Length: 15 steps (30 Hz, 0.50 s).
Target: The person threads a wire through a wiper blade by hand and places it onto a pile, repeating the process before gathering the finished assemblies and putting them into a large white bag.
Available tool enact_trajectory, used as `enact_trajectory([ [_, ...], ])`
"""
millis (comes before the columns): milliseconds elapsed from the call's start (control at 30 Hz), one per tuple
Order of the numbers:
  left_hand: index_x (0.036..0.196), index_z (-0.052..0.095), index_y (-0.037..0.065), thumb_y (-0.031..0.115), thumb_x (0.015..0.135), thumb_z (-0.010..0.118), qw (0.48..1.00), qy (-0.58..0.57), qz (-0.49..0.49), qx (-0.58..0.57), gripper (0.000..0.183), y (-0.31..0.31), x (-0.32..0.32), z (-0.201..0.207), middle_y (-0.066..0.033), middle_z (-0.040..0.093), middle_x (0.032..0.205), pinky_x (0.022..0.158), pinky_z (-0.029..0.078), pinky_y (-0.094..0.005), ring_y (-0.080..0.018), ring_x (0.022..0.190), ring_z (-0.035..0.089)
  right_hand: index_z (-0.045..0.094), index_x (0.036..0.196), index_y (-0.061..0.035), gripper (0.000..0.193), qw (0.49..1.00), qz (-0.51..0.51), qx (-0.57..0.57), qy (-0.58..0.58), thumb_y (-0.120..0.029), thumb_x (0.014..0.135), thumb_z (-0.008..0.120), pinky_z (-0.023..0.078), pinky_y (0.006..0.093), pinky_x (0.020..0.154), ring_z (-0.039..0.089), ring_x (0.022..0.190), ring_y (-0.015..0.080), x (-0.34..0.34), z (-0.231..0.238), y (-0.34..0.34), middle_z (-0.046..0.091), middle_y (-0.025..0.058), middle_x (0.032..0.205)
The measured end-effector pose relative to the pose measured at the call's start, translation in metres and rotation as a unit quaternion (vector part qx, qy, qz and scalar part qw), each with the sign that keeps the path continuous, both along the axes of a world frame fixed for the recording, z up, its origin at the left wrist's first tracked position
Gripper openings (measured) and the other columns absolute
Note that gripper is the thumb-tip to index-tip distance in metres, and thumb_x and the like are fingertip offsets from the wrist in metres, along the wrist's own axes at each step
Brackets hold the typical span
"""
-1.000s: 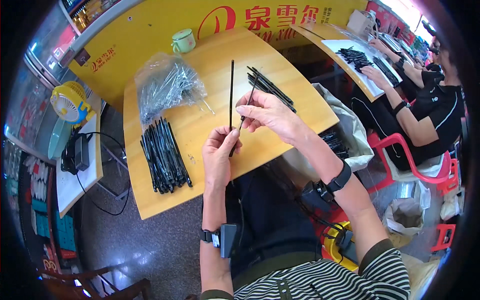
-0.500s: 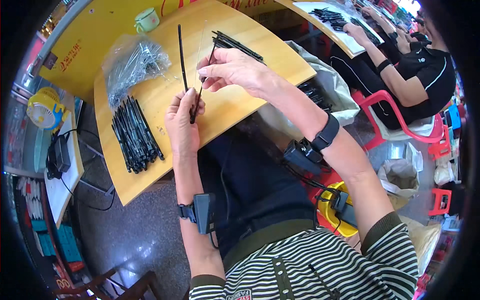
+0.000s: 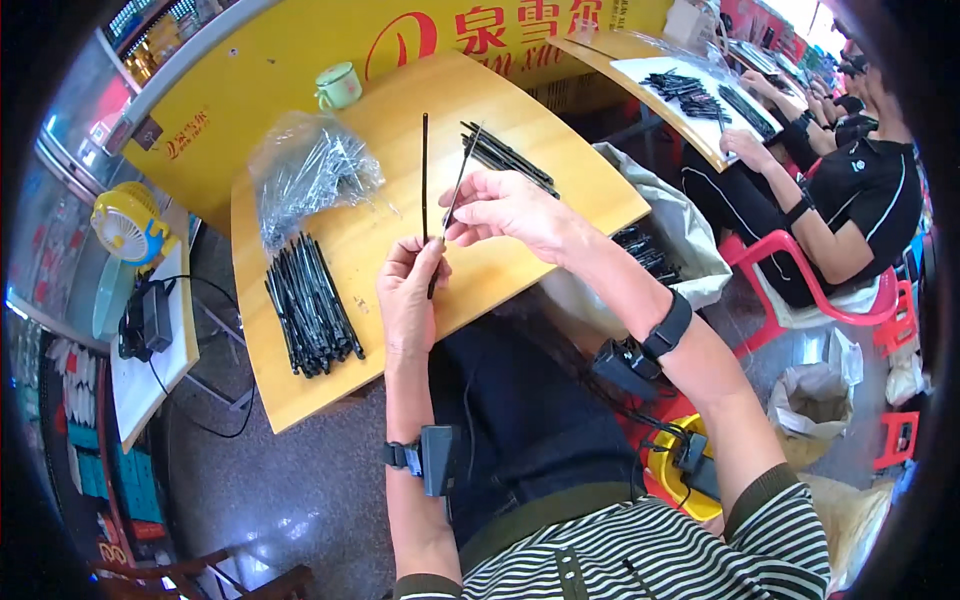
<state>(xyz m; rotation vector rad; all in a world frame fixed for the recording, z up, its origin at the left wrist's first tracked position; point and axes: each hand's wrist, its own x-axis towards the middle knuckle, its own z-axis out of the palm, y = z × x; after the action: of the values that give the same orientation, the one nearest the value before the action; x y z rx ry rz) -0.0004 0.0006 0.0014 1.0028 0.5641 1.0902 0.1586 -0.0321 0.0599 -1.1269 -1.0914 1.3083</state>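
Observation:
My left hand point(image 3: 408, 290) is closed on a slim black rod point(image 3: 425, 170), which stands up nearly straight above the thumb, its lower end showing below the fingers. Close beside it, my right hand point(image 3: 512, 215) pinches a second thin dark stick point(image 3: 461, 172) that leans up to the right. The two sticks come near each other at my left fingertips; whether they join there is hidden. Beyond my right hand lies a small bunch of black rods point(image 3: 510, 160). A larger pile of black rods point(image 3: 312, 310) sits left of my left hand.
A clear plastic bag point(image 3: 310, 175) of thin see-through pieces and a pale green mug point(image 3: 338, 86) stand on the wooden table point(image 3: 400, 130). A yellow fan point(image 3: 128, 222) is at the left. To the right are a pale sack point(image 3: 690, 240) and a co-worker on a red chair point(image 3: 765, 290).
My view has shifted, so the scene sits lower and further right. My right hand has come down slightly nearer my left hand. Both hands keep their hold.

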Motion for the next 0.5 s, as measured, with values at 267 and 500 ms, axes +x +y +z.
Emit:
enact_trajectory([
  [267, 0.082, 0.054, 0.006, 0.007, 0.083, 0.061, 1.000, -0.017, 0.012, 0.006, 0.007, 0.0048, -0.0003, -0.0004, 0.0006, 0.055, 0.072, 0.050, 0.034, -0.0182, -0.0051, 0.057, 0.048, 0.053, 0.103, 0.0052, 0.023, 1.000, -0.007, 0.013, -0.020, -0.007, 0.083, 0.054, 0.050, 0.0263, 0.072, 0.060, 0.081, 0.0155, -0.0041, 0.0003, 0.0050, 0.058, 0.0103, 0.089],
  [500, 0.084, 0.055, 0.006, 0.008, 0.083, 0.061, 1.000, -0.004, 0.006, 0.005, 0.007, 0.0032, -0.0008, 0.0005, 0.0002, 0.056, 0.074, 0.051, 0.036, -0.0178, -0.0053, 0.060, 0.050, 0.057, 0.092, 0.0029, 0.016, 0.998, -0.032, 0.032, -0.038, -0.010, 0.082, 0.059, 0.050, 0.0253, 0.068, 0.059, 0.071, 0.0135, -0.0078, -0.0011, 0.0075, 0.059, 0.0074, 0.082],
])
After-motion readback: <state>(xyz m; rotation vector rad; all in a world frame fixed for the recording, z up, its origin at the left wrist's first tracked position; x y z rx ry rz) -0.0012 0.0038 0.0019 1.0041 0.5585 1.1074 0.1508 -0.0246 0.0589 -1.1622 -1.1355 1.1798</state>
